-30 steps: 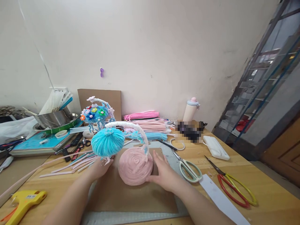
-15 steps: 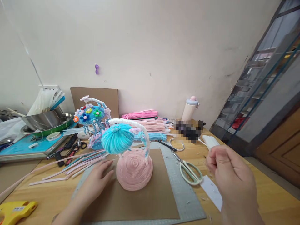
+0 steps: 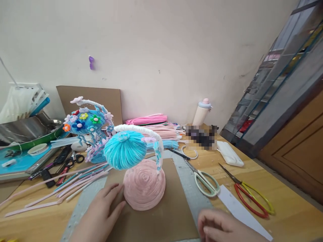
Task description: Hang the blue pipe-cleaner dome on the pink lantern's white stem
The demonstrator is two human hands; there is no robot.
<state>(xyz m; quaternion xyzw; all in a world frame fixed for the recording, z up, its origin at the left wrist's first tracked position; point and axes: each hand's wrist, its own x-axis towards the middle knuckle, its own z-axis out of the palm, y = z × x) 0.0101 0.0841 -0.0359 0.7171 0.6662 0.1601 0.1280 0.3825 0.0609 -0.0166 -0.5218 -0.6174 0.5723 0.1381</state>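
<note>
A pink coiled round base (image 3: 144, 185) lies on a brown cardboard sheet (image 3: 161, 218). A white curved stem (image 3: 143, 130) rises from its right side, with a bright blue ribbed dome (image 3: 124, 149) hanging over the base. Beside the base's left edge, my left hand (image 3: 103, 208) rests on the cardboard, fingers apart and holding nothing. My right hand (image 3: 222, 225) is low at the cardboard's right corner, fingers curled together; whatever they hold, if anything, is hidden.
Green-handled scissors (image 3: 205, 183) and red-yellow scissors (image 3: 252, 198) lie on the right, near a white paper strip (image 3: 244, 213). Behind left stands a flowered blue piece (image 3: 88, 122). Pipe cleaners (image 3: 80, 183) spread leftward; a bottle (image 3: 201, 112) stands near the wall.
My right hand has moved down and left from its raised place, uncovering the red-yellow scissors. My left hand has barely moved. The view has shifted slightly.
</note>
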